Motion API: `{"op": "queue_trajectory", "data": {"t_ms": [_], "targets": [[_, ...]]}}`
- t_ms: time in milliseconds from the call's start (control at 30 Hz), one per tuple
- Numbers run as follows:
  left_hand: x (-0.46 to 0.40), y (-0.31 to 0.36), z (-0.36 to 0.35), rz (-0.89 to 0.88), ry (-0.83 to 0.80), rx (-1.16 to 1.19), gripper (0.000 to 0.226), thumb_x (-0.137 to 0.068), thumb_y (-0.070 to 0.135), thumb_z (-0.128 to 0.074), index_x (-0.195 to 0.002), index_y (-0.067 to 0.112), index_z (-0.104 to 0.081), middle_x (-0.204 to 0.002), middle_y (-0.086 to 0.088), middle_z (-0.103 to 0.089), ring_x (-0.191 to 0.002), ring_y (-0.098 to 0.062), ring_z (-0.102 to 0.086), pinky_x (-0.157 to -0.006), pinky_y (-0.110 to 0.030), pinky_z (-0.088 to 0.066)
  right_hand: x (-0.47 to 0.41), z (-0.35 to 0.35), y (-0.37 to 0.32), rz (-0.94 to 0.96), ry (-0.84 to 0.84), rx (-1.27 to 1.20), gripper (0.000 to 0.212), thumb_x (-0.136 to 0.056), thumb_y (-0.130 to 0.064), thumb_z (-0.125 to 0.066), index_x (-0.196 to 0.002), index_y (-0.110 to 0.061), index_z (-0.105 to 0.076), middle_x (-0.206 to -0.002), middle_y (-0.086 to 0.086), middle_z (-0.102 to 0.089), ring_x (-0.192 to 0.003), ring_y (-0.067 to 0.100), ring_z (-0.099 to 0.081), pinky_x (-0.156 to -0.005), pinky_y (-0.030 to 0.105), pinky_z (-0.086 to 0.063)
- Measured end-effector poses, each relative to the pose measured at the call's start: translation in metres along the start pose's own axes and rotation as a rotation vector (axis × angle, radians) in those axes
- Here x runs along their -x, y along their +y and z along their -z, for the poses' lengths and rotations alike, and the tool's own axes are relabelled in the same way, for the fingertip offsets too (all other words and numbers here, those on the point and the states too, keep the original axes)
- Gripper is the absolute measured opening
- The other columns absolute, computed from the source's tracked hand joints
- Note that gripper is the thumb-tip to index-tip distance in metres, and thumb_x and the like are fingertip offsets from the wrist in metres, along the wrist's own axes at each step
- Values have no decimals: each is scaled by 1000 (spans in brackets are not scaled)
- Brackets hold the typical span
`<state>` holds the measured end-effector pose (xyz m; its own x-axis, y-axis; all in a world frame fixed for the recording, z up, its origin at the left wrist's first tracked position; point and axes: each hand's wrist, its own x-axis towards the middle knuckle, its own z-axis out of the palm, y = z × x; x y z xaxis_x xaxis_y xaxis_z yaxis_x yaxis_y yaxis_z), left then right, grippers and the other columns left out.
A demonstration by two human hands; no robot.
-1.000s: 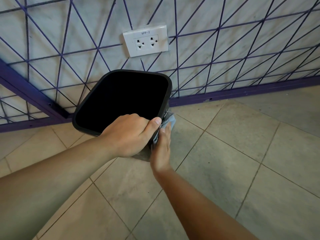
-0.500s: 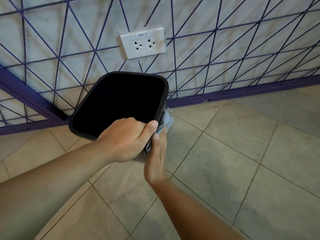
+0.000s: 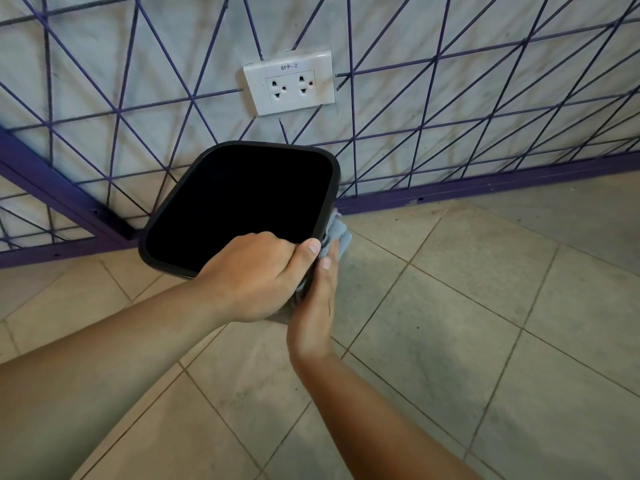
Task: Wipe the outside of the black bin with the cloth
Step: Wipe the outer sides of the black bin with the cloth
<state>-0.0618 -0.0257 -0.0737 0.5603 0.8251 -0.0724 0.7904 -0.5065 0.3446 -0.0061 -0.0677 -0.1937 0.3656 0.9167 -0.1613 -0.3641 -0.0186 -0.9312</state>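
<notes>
Head view: the black bin [image 3: 239,206] sits at centre on the tiled floor [image 3: 485,306], against the wall, tipped toward the camera. The left hand [image 3: 256,275] clamps its near rim at 6 o'clock. The right hand [image 3: 317,306] presses the blue cloth [image 3: 337,237] flat against the bin's 4 o'clock side. Best to keep the rim steady and stroke with the full palm, turning the bin to reach hidden faces
</notes>
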Motion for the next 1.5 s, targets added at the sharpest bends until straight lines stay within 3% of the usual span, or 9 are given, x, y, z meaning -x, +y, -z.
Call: {"op": "queue_trajectory", "data": {"t_ms": [167,333,467,667,833,967,1100,1233,1500], "targets": [[-1,2,1,-6,39,-53,57,-105,43,-25,-53,24,-39,-48,2,-45,-49,-9,-49,-52,-25,-31,-13,11,15,-24,-11,30,100,-87,-82,-30,-175,-38,-15,-189,-10,-14,-175,4,-9,-146,46,-10],[0,0,0,-15,23,-12,56,-104,44,-25,-54,26,-43,-48,3,-49,-53,-9,-56,-52,-21,-31,8,8,4,26,-58,39,64,-92,-80,-28,-153,-65,-16,-188,-17,-9,-174,-2,-4,-146,40,-7],[-2,2,0,-15,45,-65,57,-106,43,-26,-54,23,-40,-47,2,-45,-47,-10,-49,-51,-24,-28,-16,15,25,-63,-40,4,131,-77,-109,-42,-180,-32,-21,-189,-5,-22,-176,10,-17,-145,49,-15],[-1,0,0,-10,13,-45,58,-104,46,-24,-53,25,-41,-46,3,-45,-46,-11,-49,-53,-27,-31,-1,14,6,-84,-81,17,104,-90,-84,-37,-179,-38,-12,-190,-12,-14,-175,5,-11,-146,45,-13],[-1,1,0,-4,25,-41,57,-103,46,-23,-53,25,-41,-48,3,-47,-50,-10,-51,-55,-31,-35,-20,10,16,-147,1,-69,141,-59,-117,-51,-176,-40,-33,-186,-5,-32,-174,14,-24,-144,52,-20],[-2,-2,0,-11,1,-25,58,-101,49,-20,-56,25,-47,-49,3,-53,-51,-8,-55,-55,-29,-39,4,8,7,-61,-68,13,79,-81,-97,-41,-153,-72,-18,-189,-17,-16,-176,6,-11,-146,48,-14],[-3,0,0,-12,37,-57,55,-102,46,-22,-55,25,-40,-50,2,-47,-51,-11,-50,-56,-33,-33,-20,8,13,-113,10,-56,101,-78,-90,-42,-170,-53,-18,-189,-10,-20,-175,9,-16,-145,49,-15],[-1,-3,-1,-24,15,-10,56,-102,47,-22,-54,28,-44,-47,5,-51,-50,-7,-55,-55,-28,-38,7,5,-2,-45,-31,6,50,-96,-73,-31,-145,-71,-18,-180,-34,-12,-171,-11,-9,-145,35,-8],[-3,-3,0,-25,22,-10,54,-103,44,-24,-55,29,-44,-47,5,-51,-50,-7,-55,-55,-26,-39,0,-1,-5,-50,-6,-58,57,-88,-76,-36,-143,-72,-26,-186,-23,-18,-173,-3,-12,-145,37,-11]]}}
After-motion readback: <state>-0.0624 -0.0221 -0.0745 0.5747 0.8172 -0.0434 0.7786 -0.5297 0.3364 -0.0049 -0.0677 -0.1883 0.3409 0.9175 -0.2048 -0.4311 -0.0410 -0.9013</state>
